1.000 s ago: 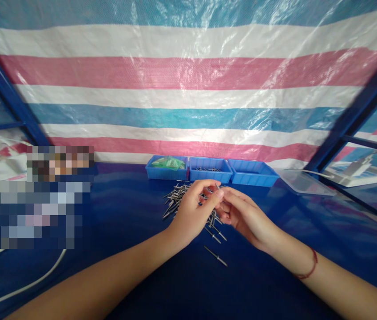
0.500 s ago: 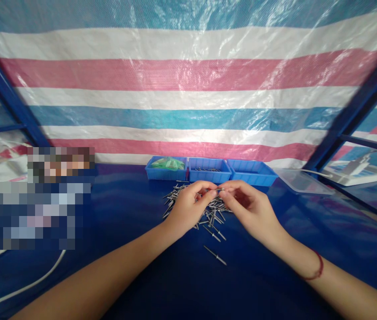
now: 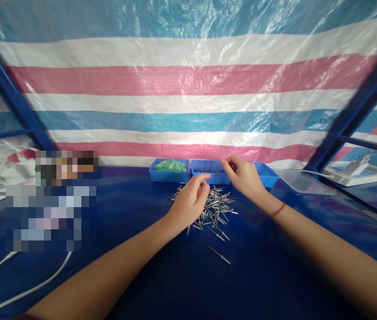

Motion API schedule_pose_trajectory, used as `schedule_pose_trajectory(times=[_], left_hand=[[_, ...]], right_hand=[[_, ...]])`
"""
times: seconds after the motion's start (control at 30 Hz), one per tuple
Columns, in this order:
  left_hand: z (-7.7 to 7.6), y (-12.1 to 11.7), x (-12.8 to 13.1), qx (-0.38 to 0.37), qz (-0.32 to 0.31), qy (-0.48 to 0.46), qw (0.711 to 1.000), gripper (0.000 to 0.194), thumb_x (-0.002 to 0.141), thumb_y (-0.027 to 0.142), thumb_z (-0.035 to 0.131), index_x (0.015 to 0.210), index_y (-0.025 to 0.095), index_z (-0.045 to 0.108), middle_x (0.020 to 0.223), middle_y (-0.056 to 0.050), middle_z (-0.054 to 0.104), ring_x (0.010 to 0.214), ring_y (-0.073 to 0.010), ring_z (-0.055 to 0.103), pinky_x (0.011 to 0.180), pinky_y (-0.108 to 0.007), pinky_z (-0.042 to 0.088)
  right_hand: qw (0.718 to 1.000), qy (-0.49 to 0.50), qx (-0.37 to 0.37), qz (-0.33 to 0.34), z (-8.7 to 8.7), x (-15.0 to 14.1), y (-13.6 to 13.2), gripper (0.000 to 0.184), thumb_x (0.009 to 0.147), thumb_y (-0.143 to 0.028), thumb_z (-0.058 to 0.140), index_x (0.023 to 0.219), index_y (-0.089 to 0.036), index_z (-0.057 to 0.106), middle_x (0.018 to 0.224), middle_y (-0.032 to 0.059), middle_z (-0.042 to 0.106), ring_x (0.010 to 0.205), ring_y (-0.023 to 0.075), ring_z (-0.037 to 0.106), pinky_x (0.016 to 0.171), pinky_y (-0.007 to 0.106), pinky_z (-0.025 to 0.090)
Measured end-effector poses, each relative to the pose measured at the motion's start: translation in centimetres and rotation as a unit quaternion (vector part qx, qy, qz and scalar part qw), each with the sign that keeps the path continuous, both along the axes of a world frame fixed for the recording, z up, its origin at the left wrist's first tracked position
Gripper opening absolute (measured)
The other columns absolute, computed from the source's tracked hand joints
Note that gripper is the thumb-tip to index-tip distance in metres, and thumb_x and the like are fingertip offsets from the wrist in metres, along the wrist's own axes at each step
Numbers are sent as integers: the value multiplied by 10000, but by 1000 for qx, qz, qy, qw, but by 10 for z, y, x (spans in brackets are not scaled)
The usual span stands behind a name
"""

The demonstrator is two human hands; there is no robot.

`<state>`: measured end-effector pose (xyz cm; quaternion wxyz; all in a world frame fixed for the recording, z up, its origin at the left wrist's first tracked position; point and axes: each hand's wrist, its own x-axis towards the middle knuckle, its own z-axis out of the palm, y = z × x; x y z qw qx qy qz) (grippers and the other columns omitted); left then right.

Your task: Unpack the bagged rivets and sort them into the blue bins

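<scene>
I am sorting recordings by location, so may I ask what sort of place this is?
Probably a makeshift small-parts workbench: a loose pile of silver, rivet-like metal pins lies on a dark blue tabletop, near blue rectangular plastic bins.

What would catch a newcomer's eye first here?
Probably the shiny striped sheet, red, white and blue, filling the background. Next, perhaps, the heap of metal rivets on the dark blue table. The left hand partly hides it, while the right hand is by the blue bins behind.
</scene>
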<state>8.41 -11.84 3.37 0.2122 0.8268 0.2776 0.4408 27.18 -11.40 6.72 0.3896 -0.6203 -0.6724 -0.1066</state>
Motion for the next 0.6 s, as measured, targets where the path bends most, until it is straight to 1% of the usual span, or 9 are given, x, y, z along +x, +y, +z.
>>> schedule_pose_trajectory(times=[0.1,0.13,0.2,0.27,0.33,0.4,0.47,0.53,0.6], left_hand=[[-3,0,-1,53,-18,57,997,209,911,201,423,1070,162,553,930,-59,623,807,-157,579,774,-294,465],[-3,-1,-2,76,-28,80,994,188,896,185,441,1027,163,573,913,-57,627,830,-167,580,788,-304,462],[-3,-4,-2,118,-53,126,984,171,872,151,457,959,169,603,891,-48,637,858,-177,580,813,-317,448],[-3,-6,-1,151,-79,169,971,201,867,117,447,932,180,626,898,-38,647,878,-175,580,823,-318,432],[-2,-9,0,171,-97,204,959,222,878,118,446,938,193,647,920,-29,655,899,-172,578,824,-321,416],[-3,-11,1,180,-97,229,952,202,894,181,477,967,209,663,945,-27,657,921,-180,571,819,-335,402],[-5,-13,3,178,-81,252,948,184,895,253,516,969,228,683,970,-27,655,932,-192,561,801,-346,393],[-6,-15,4,173,-62,276,943,172,891,280,539,925,242,703,994,-20,651,938,-201,551,777,-348,384],[-5,-16,4,169,-50,295,939,160,884,283,559,872,247,714,1016,-9,646,948,-206,543,763,-345,371]], right_hand=[[999,10,-4,-32,-1,4,29,303,890,-391,436,771,-160,592,711,106,643,638,215,578,589,305,355],[999,13,-6,-37,-1,4,34,302,883,-397,448,788,-152,596,729,122,648,650,227,582,590,311,354],[999,19,-9,-41,-2,3,36,306,872,-407,463,852,-134,600,765,142,652,666,243,586,593,319,357],[999,25,-11,-32,-3,0,26,307,869,-407,468,910,-130,594,780,134,653,665,238,585,596,319,363],[999,33,-16,-12,-4,-3,9,271,868,-388,472,899,-148,594,761,97,653,637,209,579,599,306,375],[999,44,-20,10,-7,-7,-10,234,873,-363,466,839,-170,594,736,56,649,603,172,569,599,286,388],[997,69,-21,27,-11,-10,-30,237,882,-349,444,786,-182,582,715,33,635,581,149,552,589,271,396],[988,140,-28,52,-14,-14,-45,236,871,-354,453,744,-188,565,675,19,602,567,142,523,564,266,391],[968,232,-52,78,-14,-17,-56,230,845,-363,489,704,-193,550,618,2,550,537,133,476,524,263,367]])
